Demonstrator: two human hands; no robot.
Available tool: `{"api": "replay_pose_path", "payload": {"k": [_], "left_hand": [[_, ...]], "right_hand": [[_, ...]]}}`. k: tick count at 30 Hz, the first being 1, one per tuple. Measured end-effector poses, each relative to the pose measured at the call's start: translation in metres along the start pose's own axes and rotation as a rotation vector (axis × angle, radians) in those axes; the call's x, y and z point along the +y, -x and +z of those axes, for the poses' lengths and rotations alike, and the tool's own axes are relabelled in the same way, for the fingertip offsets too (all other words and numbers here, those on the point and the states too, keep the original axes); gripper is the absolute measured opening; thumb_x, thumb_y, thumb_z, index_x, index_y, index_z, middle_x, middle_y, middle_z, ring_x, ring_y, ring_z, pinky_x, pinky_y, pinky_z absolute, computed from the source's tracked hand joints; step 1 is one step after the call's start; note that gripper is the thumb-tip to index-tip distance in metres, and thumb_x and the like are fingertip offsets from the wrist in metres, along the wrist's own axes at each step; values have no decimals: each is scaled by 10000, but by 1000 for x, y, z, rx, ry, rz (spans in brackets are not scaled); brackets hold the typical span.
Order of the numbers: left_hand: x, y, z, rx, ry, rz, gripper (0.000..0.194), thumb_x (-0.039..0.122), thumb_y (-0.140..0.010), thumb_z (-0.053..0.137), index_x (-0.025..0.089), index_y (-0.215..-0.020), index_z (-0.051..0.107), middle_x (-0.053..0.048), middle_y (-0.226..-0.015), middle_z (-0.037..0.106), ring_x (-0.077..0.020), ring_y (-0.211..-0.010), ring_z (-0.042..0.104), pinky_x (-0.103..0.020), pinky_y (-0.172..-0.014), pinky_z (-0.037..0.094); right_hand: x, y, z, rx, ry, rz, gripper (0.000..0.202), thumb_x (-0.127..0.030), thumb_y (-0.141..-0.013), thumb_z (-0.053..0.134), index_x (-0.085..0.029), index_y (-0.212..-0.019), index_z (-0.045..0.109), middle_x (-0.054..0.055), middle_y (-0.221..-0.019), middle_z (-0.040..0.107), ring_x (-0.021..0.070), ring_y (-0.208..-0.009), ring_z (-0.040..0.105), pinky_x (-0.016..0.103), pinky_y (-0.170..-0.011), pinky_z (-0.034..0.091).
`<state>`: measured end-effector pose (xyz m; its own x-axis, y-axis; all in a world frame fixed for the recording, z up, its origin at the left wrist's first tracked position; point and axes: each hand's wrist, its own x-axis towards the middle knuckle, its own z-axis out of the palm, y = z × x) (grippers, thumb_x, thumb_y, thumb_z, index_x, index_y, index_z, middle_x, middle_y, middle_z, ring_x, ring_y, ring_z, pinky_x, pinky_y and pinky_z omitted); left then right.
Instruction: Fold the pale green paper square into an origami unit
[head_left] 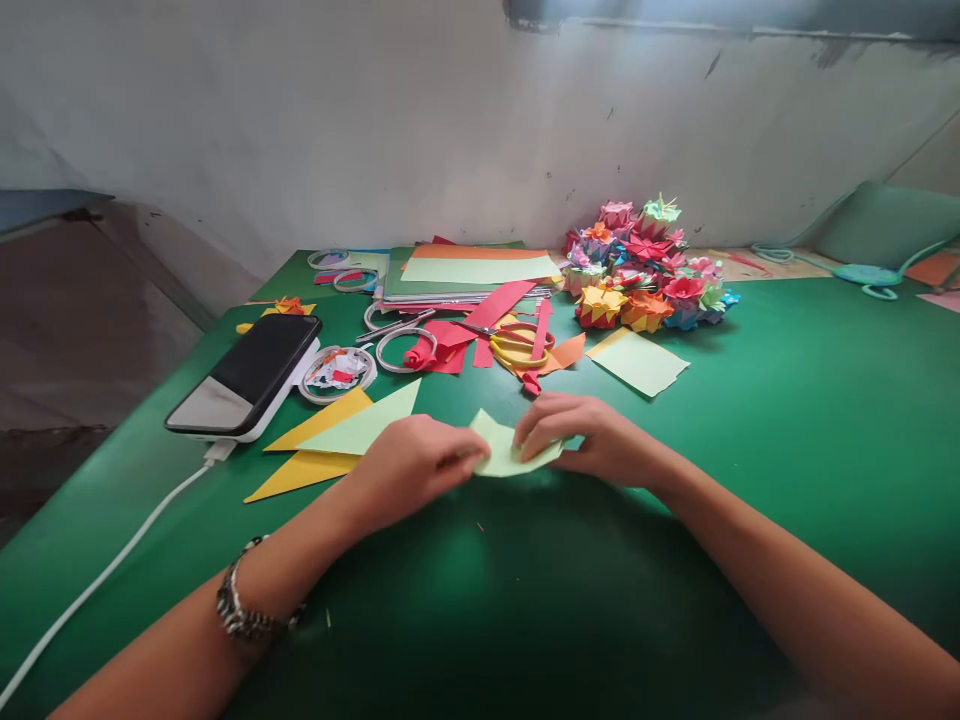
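Both hands pinch one small light green paper (pixel 504 450) that lies on the green table (pixel 787 420). The left hand (pixel 412 465) holds its left edge, and the right hand (pixel 592 435) presses its right side (a phone (pixel 247 375) sits nearby).

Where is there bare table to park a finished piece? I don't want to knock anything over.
Bare green table lies right of the right hand, below the paper flowers, and near the front edge between both forearms. It is crowded behind the left hand: paper triangles, phone, tape rolls, scissors, paper stack.
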<state>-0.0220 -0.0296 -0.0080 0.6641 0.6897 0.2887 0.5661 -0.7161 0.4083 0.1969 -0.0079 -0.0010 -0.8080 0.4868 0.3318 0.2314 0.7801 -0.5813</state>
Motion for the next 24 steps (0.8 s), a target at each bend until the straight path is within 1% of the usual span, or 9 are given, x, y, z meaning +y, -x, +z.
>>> {"api": "replay_pose_path", "payload": {"k": [2, 5, 8, 10, 12, 16, 19, 22, 24], "left_hand": [[1, 7, 6, -63, -180, 129, 177, 236, -801, 448, 213, -803, 623, -9, -680, 596, -133, -628, 529, -227, -537, 379], [2, 15, 11, -22, -338, 248, 187, 223, -813, 446, 237, -905, 609, -39, -913, 595, -161, -789, 522, -265, -645, 412], [2, 19, 9, 31, -397, 290, 218, 187, -835, 415, 230, -957, 590, -33, -1159, 522, -181, -1005, 466, -317, -847, 375], [0, 19, 7, 11, -376, 290, 235, 182, -845, 394, 225, -984, 578, -21, -1201, 502, -182, -1076, 431, -344, -925, 324], [-2, 20, 5, -52, -308, 291, 259, 175, -849, 374, 214, -1023, 561, -18, -1153, 544, -166, -1053, 458, -331, -924, 334], [-2, 22, 4, -153, -159, 276, 270, 189, -825, 399, 183, -1052, 545, -21, -1088, 588, -159, -953, 517, -282, -817, 409], [3, 25, 3, -161, -104, 269, 276, 192, -790, 433, 184, -1040, 549, -22, -1059, 601, -173, -962, 511, -294, -835, 396], [6, 26, 4, -190, -57, 267, 295, 220, -752, 471, 168, -1032, 546, -47, -1054, 592, -184, -1001, 487, -293, -887, 364], [7, 26, 6, -234, -40, 265, 343, 273, -734, 494, 164, -1058, 523, -58, -1058, 576, -183, -975, 495, -299, -893, 357]], "right_hand": [[0, 6, 3, -123, 57, 19, 180, -72, -774, 464, -154, -803, 622, 54, -839, 623, 123, -769, 513, 261, -713, 408], [0, 11, 5, -228, 110, 70, 231, -48, -764, 448, -159, -878, 616, 57, -896, 616, 139, -816, 499, 269, -723, 400], [-2, 12, 4, -269, 108, 109, 247, -77, -775, 450, -170, -948, 599, 65, -964, 592, 147, -873, 487, 271, -748, 398], [-5, 13, 2, -285, 116, 121, 236, -106, -783, 463, -179, -961, 598, 67, -985, 584, 150, -885, 483, 274, -763, 393], [-7, 13, 2, -281, 109, 112, 198, -161, -792, 483, -182, -945, 607, 66, -961, 592, 149, -850, 492, 276, -753, 392], [-10, 13, 7, -197, 16, 102, 198, -235, -839, 428, -171, -834, 615, 53, -796, 615, 127, -739, 512, 250, -687, 404], [-10, 12, 12, -118, 4, 197, 194, -233, -836, 430, -158, -749, 586, 27, -687, 588, 98, -642, 502, 199, -598, 397], [-10, 9, 20, -46, 97, 327, 152, -255, -805, 481, -165, -705, 550, -16, -591, 537, 75, -535, 451, 170, -504, 352], [-9, 7, 26, -23, 181, 394, 139, -269, -782, 506, -170, -688, 532, -26, -576, 520, 73, -507, 431, 169, -479, 327]]}}
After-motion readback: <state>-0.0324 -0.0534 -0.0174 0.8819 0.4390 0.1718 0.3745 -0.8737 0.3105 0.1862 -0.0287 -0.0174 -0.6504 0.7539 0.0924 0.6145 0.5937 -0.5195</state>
